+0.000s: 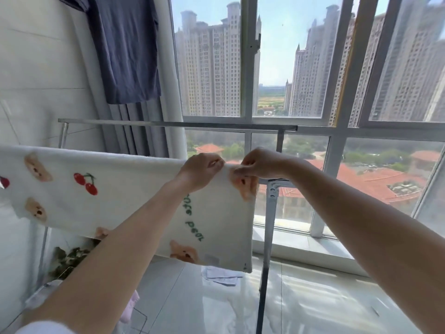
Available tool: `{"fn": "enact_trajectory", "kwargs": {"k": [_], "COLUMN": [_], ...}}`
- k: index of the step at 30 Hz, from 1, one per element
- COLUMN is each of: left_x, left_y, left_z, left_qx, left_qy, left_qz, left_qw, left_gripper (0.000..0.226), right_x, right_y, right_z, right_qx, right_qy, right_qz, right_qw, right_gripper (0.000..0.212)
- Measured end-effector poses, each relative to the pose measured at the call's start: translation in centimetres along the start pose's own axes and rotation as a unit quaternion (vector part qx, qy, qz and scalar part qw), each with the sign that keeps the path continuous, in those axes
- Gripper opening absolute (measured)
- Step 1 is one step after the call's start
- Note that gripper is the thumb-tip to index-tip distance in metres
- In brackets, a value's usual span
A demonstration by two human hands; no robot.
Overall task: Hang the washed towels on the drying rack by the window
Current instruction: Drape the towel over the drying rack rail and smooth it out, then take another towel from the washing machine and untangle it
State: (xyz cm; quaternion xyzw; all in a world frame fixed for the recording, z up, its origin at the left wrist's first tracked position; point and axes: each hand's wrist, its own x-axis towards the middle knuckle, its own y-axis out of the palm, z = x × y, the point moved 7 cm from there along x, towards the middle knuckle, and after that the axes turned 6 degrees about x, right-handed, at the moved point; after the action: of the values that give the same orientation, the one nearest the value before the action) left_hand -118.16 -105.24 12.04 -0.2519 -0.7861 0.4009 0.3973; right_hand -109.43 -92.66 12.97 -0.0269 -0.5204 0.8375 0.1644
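Note:
A white towel [120,196] printed with bears, cherries and green lettering hangs over the near rail of a metal drying rack [272,194] in front of the window. My left hand [201,168] and my right hand [262,163] both pinch the towel's top edge at its right end, close together, fingers closed on the cloth. The rail under the towel is hidden by it. The rack's far rail [178,124] runs bare across the middle of the view.
A dark blue shirt [125,47] hangs high at the left beside grey curtains [142,133]. The rack's dark leg [263,285] stands on the glossy tiled floor. Some paper [224,276] lies on the floor. A pink cloth [131,307] shows at lower left.

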Motion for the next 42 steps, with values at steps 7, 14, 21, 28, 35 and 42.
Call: {"fn": "enact_trajectory", "kwargs": {"k": [7,14,21,28,35,42], "left_x": [0.1,0.0,2.7,5.7,6.4,6.6], "left_y": [0.5,0.9,0.7,8.8,19.5,30.3], "left_z": [-1.3,-2.9,-10.5,-25.5,-39.4,-54.7], "left_qx": [0.016,0.104,-0.007,-0.049,-0.068,-0.096], "left_qy": [-0.019,-0.036,0.052,0.156,0.238,0.346], "left_qz": [0.028,0.055,0.066,0.134,0.211,0.270], "left_qw": [0.999,0.992,0.996,0.977,0.946,0.893], "left_gripper": [0.024,0.024,0.030,0.028,0.026,0.026], "right_x": [-0.3,-0.8,-3.3,-12.8,-25.7,-37.0], "right_y": [-0.2,-0.2,-5.3,-11.9,-16.9,-20.6], "right_z": [-0.7,-0.5,-3.6,-16.7,-30.1,-40.9], "right_qx": [0.003,-0.015,0.116,0.104,0.088,0.027], "right_qy": [0.019,0.013,0.000,0.137,0.305,0.453], "right_qz": [0.026,0.058,-0.048,-0.156,-0.223,-0.229], "right_qw": [0.999,0.998,0.992,0.973,0.921,0.861], "right_gripper": [0.045,0.043,0.038,0.026,0.027,0.019]}}
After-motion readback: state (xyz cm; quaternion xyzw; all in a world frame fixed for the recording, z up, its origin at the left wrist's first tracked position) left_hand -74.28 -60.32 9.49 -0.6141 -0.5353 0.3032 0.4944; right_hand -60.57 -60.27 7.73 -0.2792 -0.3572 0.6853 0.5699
